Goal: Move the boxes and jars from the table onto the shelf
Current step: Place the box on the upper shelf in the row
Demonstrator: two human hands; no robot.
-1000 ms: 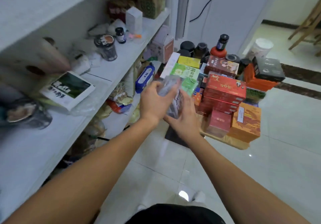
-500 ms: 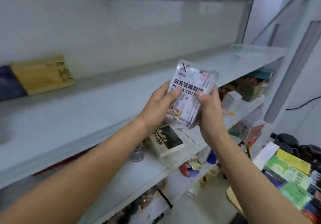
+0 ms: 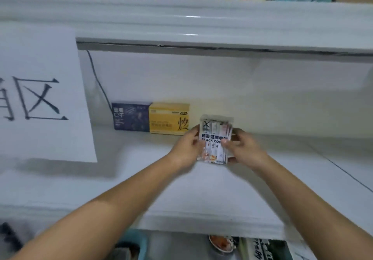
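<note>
Coffee box (image 3: 215,139) – clear, light, likely slippery plastic – held upright over the shelf (image 3: 201,189), right of the yellow box (image 3: 169,118); left hand (image 3: 186,148) and right hand (image 3: 245,148) grip its side edges, fingers curled.

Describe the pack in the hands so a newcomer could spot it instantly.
Start at the white shelf with the paper sign on its left. Against its back wall stand a dark blue box and a yellow box; just right of them, the left hand and right hand hold the pack. Unlike those solid cartons, it is clear, showing sachets and black lettering.
</note>
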